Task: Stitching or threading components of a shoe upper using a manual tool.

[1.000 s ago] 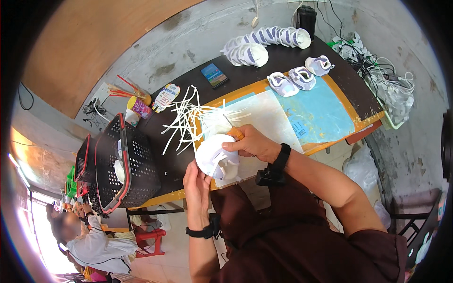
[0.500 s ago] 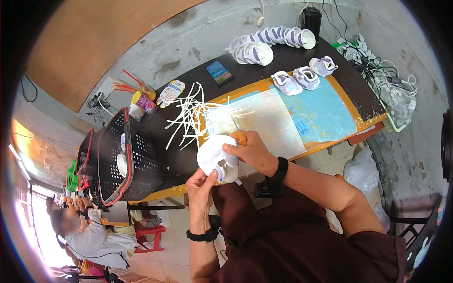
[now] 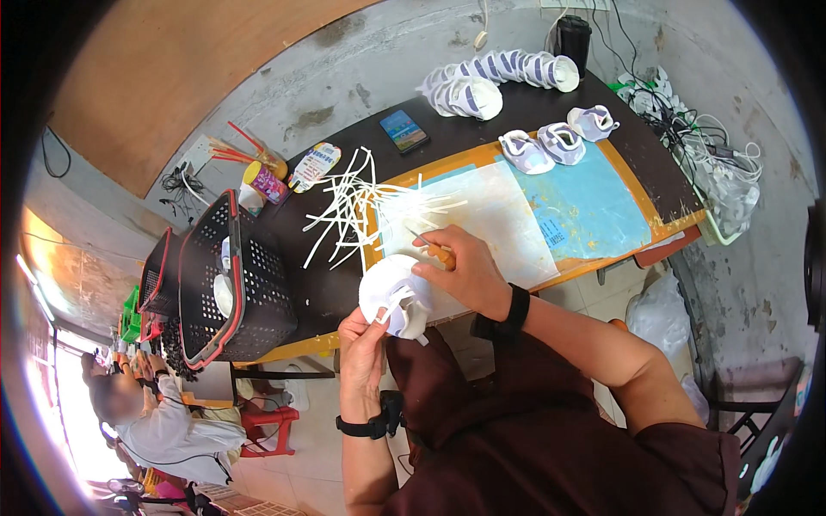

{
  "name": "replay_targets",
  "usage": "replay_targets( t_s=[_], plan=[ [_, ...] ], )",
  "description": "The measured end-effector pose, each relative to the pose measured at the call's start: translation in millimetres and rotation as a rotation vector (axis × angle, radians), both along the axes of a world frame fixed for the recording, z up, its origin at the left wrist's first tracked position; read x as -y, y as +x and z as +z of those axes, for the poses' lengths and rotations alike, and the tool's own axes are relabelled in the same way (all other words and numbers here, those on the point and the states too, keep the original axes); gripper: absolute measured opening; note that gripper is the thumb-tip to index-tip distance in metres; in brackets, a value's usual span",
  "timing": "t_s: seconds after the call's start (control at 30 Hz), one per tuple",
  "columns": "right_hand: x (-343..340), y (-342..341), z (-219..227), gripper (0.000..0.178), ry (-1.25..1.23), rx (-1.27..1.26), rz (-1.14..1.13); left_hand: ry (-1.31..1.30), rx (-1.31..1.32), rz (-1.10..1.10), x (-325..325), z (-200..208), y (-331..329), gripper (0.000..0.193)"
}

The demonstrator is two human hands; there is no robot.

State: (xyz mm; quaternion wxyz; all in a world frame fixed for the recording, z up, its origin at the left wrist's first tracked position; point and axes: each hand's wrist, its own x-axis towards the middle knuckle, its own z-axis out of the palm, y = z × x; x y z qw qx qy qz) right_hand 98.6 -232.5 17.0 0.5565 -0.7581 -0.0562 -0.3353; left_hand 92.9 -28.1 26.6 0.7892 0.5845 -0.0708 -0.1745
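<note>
My left hand (image 3: 363, 337) pinches the lower left edge of a small white and lavender shoe upper (image 3: 385, 279), just over the table's front edge. A white strip lies across the upper's opening near those fingers. In my right hand (image 3: 471, 273) is a hooked-looking awl with an orange-brown wooden handle (image 3: 442, 255); its thin metal shank points up and left, clear of the upper. The right thumb is close to the upper's right side; whether it touches cannot be told. Beyond the hands lies a loose pile of narrow white strips (image 3: 344, 211), partly over a white sheet (image 3: 490, 215).
A black perforated basket (image 3: 258, 292) with red trim stands left of the strips. Behind are a phone (image 3: 403, 131), rows of nested shoe uppers (image 3: 465, 96) and a black cup (image 3: 572, 45). Several finished-looking uppers (image 3: 561, 144) sit back right. A co-worker (image 3: 172, 426) sits far left.
My right hand has turned and drawn the awl back from the upper, so its metal shank now shows. The upper has tilted slightly and moved a little lower, still in my left hand.
</note>
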Motion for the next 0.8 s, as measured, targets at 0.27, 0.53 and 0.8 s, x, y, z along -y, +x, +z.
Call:
replay_targets(
  t_s=[0.27, 0.53, 0.8],
  plan=[
    [-11.4, -9.1, 17.6, 0.010, -0.183, -0.041, 0.483, 0.056, 0.042, -0.013, 4.6, -3.2, 4.9, 0.022],
    [-10.1, -5.8, 16.7, 0.011, -0.202, 0.033, 0.514, 0.048, 0.008, -0.005, 3.8, -6.0, 6.8, 0.020],
    [5.1, -0.1, 17.1, 0.010, 0.363, -0.350, 0.784, 0.096, 0.023, -0.019, 4.5, -1.1, 8.9, 0.027]
  ],
)
